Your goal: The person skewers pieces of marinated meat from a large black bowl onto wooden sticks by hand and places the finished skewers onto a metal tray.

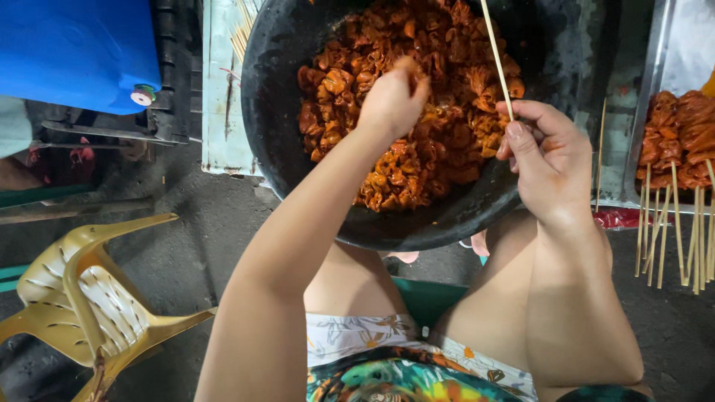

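A big black pan (277, 112) full of orange-red marinated meat pieces (439, 126) sits in front of my knees. My left hand (392, 100) reaches into the pile, its fingers pinched on a piece of meat. My right hand (545, 158) is at the pan's right rim and grips a thin bamboo skewer (495, 56) that points up and away over the meat. The skewer's shaft is bare.
At the right, several finished meat skewers (681, 149) lie on a metal tray (655, 67). A yellow plastic chair (82, 298) lies tipped at the lower left. A blue container (74, 48) stands at the top left, with loose bamboo sticks (242, 33) beside the pan.
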